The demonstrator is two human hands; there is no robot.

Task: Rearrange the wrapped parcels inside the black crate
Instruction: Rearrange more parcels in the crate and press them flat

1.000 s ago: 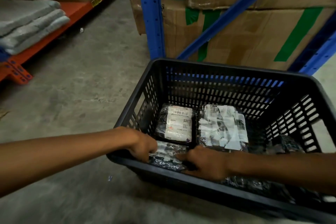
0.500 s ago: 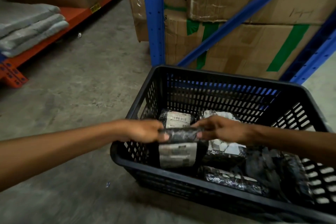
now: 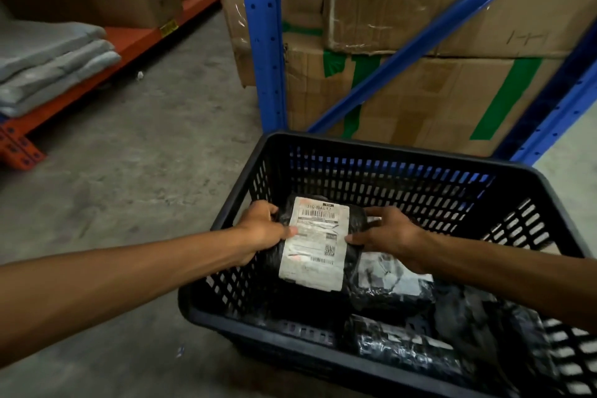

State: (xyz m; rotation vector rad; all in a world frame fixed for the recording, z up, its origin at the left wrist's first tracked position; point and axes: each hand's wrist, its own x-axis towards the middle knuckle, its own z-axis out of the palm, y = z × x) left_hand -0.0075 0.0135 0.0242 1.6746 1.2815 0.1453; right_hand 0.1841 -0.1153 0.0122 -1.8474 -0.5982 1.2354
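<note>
A black slatted crate (image 3: 381,152) stands on the concrete floor. Over its left half I hold a black wrapped parcel with a white shipping label (image 3: 315,242), label side up. My left hand (image 3: 263,231) grips its left edge and my right hand (image 3: 387,234) grips its right edge. Under it lies another black parcel with white paper patches (image 3: 391,281). More black wrapped parcels (image 3: 403,346) lie along the near side and at the right of the crate floor, partly hidden by my right forearm.
A blue rack upright (image 3: 261,35) and diagonal brace stand just behind the crate, with taped cardboard boxes (image 3: 420,90) stacked behind them. An orange shelf beam (image 3: 97,68) at the left carries folded grey pads (image 3: 48,58). Bare concrete floor lies left of the crate.
Both hands took a labelled parcel from the crate's near-left corner, lifted it, and turned it label side up over the crate's left half.
</note>
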